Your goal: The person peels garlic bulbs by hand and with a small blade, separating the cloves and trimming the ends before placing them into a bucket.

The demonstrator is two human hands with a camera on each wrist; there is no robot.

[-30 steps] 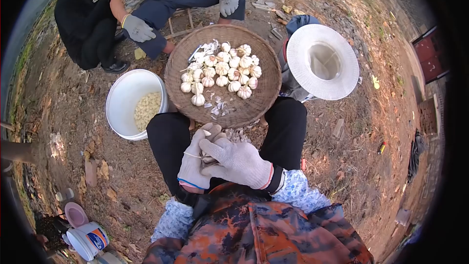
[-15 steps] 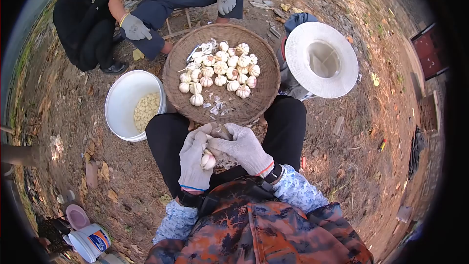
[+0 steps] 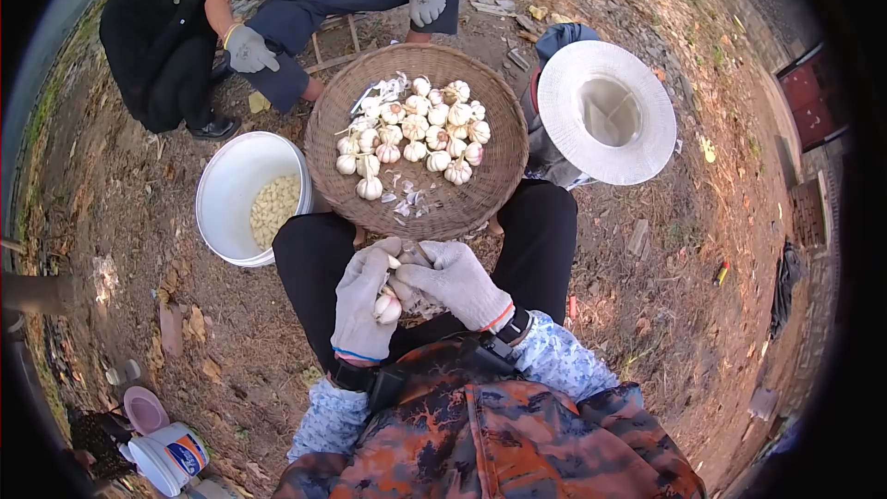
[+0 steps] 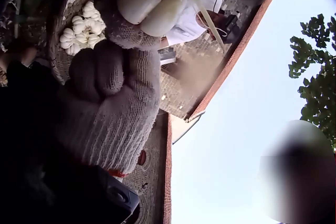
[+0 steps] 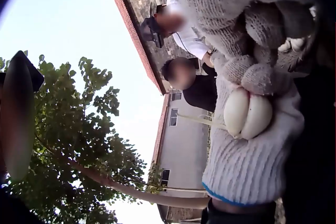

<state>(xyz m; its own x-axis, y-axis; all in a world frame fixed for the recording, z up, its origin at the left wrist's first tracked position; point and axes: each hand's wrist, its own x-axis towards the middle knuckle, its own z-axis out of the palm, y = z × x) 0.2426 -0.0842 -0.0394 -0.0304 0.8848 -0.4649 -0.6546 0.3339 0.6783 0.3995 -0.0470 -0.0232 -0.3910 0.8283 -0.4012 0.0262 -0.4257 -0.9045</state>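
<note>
Both hands wear whitish knit gloves and meet over the lap, just below the woven basket point(image 3: 323, 180). My left hand point(image 3: 362, 305), with a blue-edged cuff, curls its fingers round a partly broken garlic bulb point(image 3: 386, 308). In the right wrist view, two pale cloves point(image 5: 247, 113) of that bulb show under the curled fingers, with a thin stalk sticking out. A small white garlic clove point(image 3: 394, 262) shows between the hands near the fingertips. My right hand point(image 3: 467, 288), with an orange-edged cuff, bends its fingers in against that clove; its fingertips are partly hidden.
Several garlic bulbs point(image 3: 416, 129) and loose skins point(image 3: 405, 199) lie in the basket. A white bucket point(image 3: 222, 231) holding peeled cloves point(image 3: 274, 208) stands to the left. A sun hat point(image 3: 564, 120) is at the right. Two people sit opposite, one with grey gloves point(image 3: 249, 49).
The hands were clasped with the right over the left, hiding the bulb. The right hand has shifted up and right, uncovering the bulb in the left palm; a small white clove now shows between them.
</note>
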